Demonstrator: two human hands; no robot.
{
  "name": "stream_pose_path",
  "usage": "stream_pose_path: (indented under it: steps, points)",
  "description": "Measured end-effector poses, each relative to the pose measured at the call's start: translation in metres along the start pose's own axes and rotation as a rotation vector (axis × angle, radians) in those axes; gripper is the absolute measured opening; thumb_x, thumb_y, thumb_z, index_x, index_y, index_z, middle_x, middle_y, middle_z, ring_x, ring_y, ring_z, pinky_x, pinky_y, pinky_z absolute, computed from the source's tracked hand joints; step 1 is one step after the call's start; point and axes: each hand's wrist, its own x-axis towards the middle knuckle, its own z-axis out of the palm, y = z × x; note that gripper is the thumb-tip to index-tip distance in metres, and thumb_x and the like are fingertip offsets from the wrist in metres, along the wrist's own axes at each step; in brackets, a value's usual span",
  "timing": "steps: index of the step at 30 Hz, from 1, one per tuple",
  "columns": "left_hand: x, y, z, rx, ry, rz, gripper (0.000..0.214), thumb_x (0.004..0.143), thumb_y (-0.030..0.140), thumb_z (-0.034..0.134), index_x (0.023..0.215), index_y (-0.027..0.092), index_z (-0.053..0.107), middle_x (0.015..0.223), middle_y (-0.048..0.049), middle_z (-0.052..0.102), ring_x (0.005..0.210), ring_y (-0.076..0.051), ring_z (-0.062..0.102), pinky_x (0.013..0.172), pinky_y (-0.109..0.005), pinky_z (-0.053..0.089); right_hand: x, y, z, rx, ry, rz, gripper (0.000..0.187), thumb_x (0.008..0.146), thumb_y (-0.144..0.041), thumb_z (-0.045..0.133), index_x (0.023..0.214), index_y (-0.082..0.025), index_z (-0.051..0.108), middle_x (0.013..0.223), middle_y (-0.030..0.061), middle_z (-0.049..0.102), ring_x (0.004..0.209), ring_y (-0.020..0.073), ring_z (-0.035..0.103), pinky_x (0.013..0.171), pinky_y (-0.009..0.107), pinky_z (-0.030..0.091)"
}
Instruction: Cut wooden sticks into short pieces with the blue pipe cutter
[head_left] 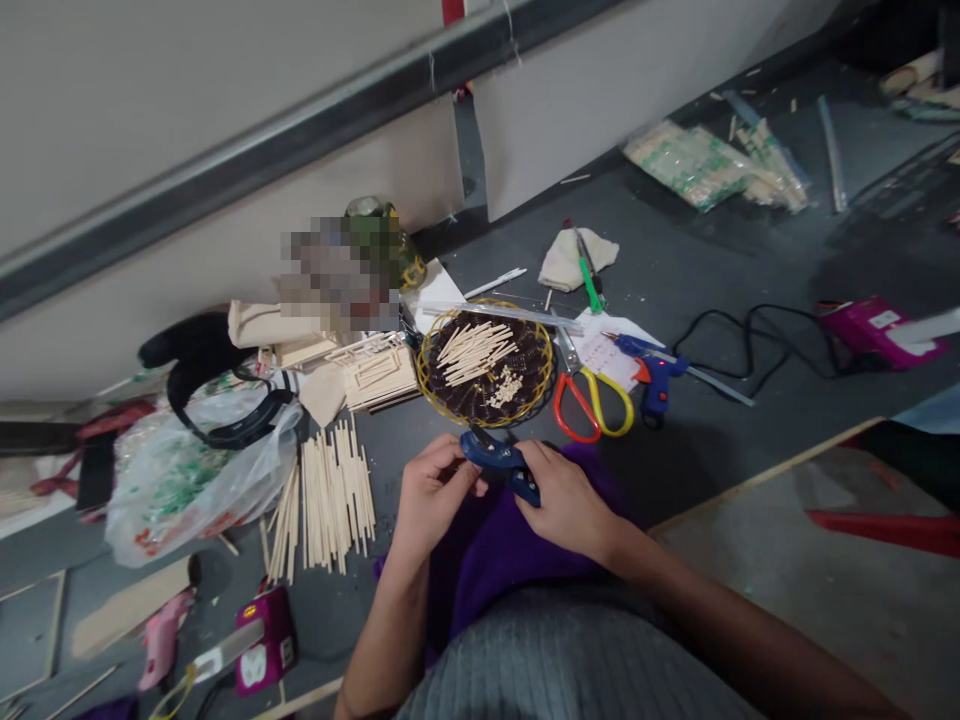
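My right hand (562, 495) is wrapped around the handles of a blue hand cutter (496, 453) with a dark blade, held over the purple cloth (495, 560) by my lap. At the cutter's head my left hand (435, 490) has its fingers pinched together; what they hold, if anything, is too small to make out. Just beyond the cutter sits a brown woven basket with a yellow rim (424, 395). Inside it lie a bunch of short wooden sticks (475, 352) and a small heap of tiny cut pieces (505, 387).
Scissors with red and yellow handles (577, 408) and a blue glue gun (656, 385) lie right of the basket. Long wooden sticks (336, 495) are spread to the left, beside a plastic bag (262, 440). A purple device (874, 330) with a black cable lies far right.
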Motion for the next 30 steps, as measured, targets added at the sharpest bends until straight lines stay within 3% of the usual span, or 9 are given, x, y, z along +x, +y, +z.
stream_pose_path:
  steps: [12, 22, 30]
  points:
    - [0.03, -0.008, -0.003, -0.009, -0.016, -0.051, 0.021, 0.079, 0.027, 0.07, 0.064, 0.013, 0.065, 0.067, -0.0003, 0.057, 0.047, -0.011, 0.06, 0.047, -0.022, 0.049, 0.022, 0.008, 0.0, -0.023, -0.031, 0.05, 0.014, 0.082, -0.019, 0.054, 0.096, -0.019, 0.051, 0.088, 0.0085, 0.068, 0.08, 0.0251, 0.067, 0.068, 0.031, 0.043]
    - [0.044, -0.019, -0.009, 0.028, -0.012, -0.086, 0.021, 0.08, 0.026, 0.068, 0.062, 0.014, 0.065, 0.06, 0.0004, 0.058, 0.047, -0.01, 0.059, 0.05, -0.022, 0.046, 0.037, 0.017, 0.006, -0.039, -0.081, 0.071, 0.018, 0.078, -0.018, 0.058, 0.095, -0.018, 0.053, 0.085, 0.0099, 0.071, 0.078, 0.0264, 0.07, 0.068, 0.03, 0.045]
    - [0.047, -0.027, -0.012, 0.012, -0.016, -0.128, 0.02, 0.081, 0.026, 0.067, 0.064, 0.015, 0.066, 0.059, 0.0016, 0.058, 0.048, -0.009, 0.059, 0.052, -0.02, 0.045, 0.039, 0.025, 0.014, 0.015, -0.037, 0.039, 0.017, 0.076, -0.016, 0.057, 0.093, -0.019, 0.053, 0.08, 0.0079, 0.07, 0.074, 0.0239, 0.069, 0.066, 0.028, 0.047]
